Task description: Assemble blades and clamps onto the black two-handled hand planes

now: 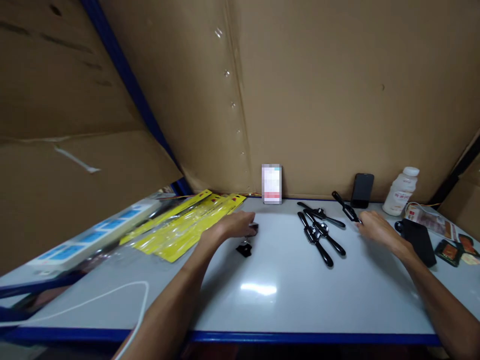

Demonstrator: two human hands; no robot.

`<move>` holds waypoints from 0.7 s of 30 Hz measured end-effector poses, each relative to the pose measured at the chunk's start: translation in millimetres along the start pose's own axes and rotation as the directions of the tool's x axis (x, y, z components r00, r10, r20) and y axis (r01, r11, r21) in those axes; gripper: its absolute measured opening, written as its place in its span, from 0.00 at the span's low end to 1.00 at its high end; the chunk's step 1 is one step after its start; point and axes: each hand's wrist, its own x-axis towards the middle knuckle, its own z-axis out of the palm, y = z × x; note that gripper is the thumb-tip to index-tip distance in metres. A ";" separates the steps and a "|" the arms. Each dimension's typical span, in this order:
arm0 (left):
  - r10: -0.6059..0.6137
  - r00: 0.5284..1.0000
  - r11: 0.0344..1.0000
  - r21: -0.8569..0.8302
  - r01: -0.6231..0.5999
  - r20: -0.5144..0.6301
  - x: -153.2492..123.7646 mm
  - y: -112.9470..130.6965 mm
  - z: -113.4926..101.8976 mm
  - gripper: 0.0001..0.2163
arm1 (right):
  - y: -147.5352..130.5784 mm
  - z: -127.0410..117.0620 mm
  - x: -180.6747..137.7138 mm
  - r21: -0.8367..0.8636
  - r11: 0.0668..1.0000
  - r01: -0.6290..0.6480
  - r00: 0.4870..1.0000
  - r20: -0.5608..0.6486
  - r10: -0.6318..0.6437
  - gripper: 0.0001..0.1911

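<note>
My left hand [234, 226] rests on the grey table [285, 280], fingers curled over a small black tool [246, 246] whose end sticks out below the palm. To its left lies a fan of yellow packaging sleeves [187, 225]. My right hand [375, 227] reaches to a single black-handled tool [347, 207] near the back wall, fingertips touching its near end. A small pile of the same black-handled tools [318, 232] lies between my two hands.
A white power strip [93, 237] and white cable [112, 295] lie at the left. A blurred card [271, 184], a black phone [362, 190] and a white bottle [400, 191] stand along the cardboard wall. A black pouch [418, 240] and snack packets [452, 247] sit at right.
</note>
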 end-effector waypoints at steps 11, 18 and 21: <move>0.042 0.999 0.992 -0.123 -0.042 -0.001 11.1 -9.9 5.2 0.23 | -97.2 13.3 -46.8 0.644 0.666 0.377 0.897 -0.075 -0.435 0.11; 0.062 0.998 0.990 -0.124 -0.060 0.006 7.4 -10.4 7.7 0.23 | -98.0 18.4 -44.1 0.641 0.652 0.404 0.893 -0.120 -0.435 0.12; 0.059 0.998 0.989 -0.133 -0.058 0.002 7.3 -10.5 8.4 0.24 | -91.1 20.3 -38.0 0.592 0.730 0.340 0.930 -0.096 -0.356 0.12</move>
